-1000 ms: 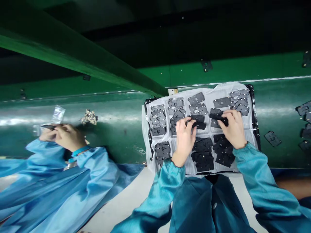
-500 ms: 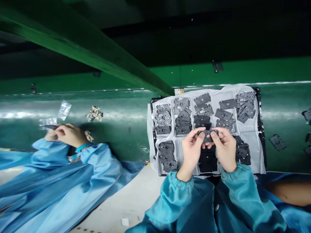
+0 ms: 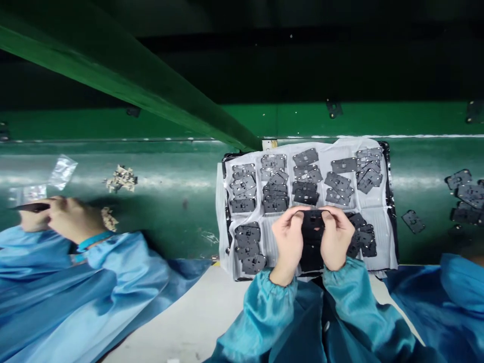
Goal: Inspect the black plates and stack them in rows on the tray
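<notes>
Between my two hands is a flat black plastic plate with cut-outs (image 3: 313,218), held up over the tray. My left hand (image 3: 289,237) pinches its left end with thumb and fingers; my right hand (image 3: 338,236) grips the right end the same way. Beneath lies a black tray lined with white foam sheet (image 3: 373,201), divided into compartments. Several similar black plates (image 3: 275,190) lie in overlapping stacks in them. Below the held plate, a dark stack (image 3: 312,254) sits between my wrists, partly hidden.
At left, a co-worker's hands (image 3: 73,219) hold a dark plate near clear plastic bags (image 3: 62,171) and a pile of small beige pieces (image 3: 121,179). More black plates (image 3: 471,194) lie on the green bench (image 3: 181,176) at right. A green beam (image 3: 181,85) slants overhead.
The held plate has tilted to show more of its broad face, and my fingers have shifted to its upper corners. The whole view has swung slightly right.
</notes>
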A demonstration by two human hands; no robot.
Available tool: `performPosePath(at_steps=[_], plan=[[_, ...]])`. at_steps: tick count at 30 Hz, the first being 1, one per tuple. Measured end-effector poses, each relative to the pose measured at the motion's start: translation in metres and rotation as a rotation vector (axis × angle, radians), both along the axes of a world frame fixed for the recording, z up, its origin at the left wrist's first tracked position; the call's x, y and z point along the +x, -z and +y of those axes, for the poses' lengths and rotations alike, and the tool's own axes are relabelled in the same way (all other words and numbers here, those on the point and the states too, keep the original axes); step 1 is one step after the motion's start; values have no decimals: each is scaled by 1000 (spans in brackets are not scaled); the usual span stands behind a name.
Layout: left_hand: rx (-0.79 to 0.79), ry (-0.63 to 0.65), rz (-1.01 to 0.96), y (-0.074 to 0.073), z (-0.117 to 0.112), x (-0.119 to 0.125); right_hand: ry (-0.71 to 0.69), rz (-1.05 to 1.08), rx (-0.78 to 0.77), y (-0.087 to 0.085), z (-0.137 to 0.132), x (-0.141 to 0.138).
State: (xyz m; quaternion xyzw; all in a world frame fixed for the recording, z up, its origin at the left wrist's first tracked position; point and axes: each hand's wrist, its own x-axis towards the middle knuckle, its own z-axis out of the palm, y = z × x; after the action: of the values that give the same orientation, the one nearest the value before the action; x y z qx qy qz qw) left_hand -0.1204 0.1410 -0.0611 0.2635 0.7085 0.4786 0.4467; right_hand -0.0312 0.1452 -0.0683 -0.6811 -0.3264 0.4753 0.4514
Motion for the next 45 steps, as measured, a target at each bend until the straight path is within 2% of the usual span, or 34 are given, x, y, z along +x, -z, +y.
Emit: performPosePath(at_steps=[2, 4, 8, 9, 11, 14, 18, 20, 22, 26, 28, 30, 33, 35, 39, 45], plan=[[-2, 9, 46, 14, 4, -6, -100, 23, -1, 3, 6, 9], [-26, 102, 144, 28, 10, -16, -163, -34, 38, 8, 21, 32], [-13, 397, 422, 47, 21, -34, -64, -458, 218, 19, 73, 95], [14, 464, 498, 49, 23, -37, -109, -564, 256, 23, 87, 107], [76, 570, 649, 50, 24, -39, -284, -741, 300, 32, 111, 118], [145, 621, 820, 45, 22, -39, -484, -931, 291, 49, 132, 111], [178, 532, 858, 30, 22, -35, -481, -964, 239, 60, 140, 100], [195, 456, 804, 20, 27, -28, -453, -849, 210, 53, 141, 100], [201, 373, 700, 10, 36, -17, -438, -635, 183, 35, 137, 103], [185, 215, 279, -11, 62, 17, -314, -160, 169, -9, 112, 101], [167, 181, 18, -20, 70, 33, -185, -20, 148, -20, 96, 94], [142, 135, -172, -24, 73, 44, -35, 104, 113, -21, 82, 85], [110, 59, -300, -22, 68, 50, 165, 288, 53, -14, 69, 70], [86, 42, -313, -17, 65, 50, 219, 366, 28, -11, 65, 62], [37, -16, -297, -9, 67, 48, 223, 389, 39, -12, 64, 51], [7, -128, -333, -1, 73, 56, 225, 266, 79, -6, 62, 48]])
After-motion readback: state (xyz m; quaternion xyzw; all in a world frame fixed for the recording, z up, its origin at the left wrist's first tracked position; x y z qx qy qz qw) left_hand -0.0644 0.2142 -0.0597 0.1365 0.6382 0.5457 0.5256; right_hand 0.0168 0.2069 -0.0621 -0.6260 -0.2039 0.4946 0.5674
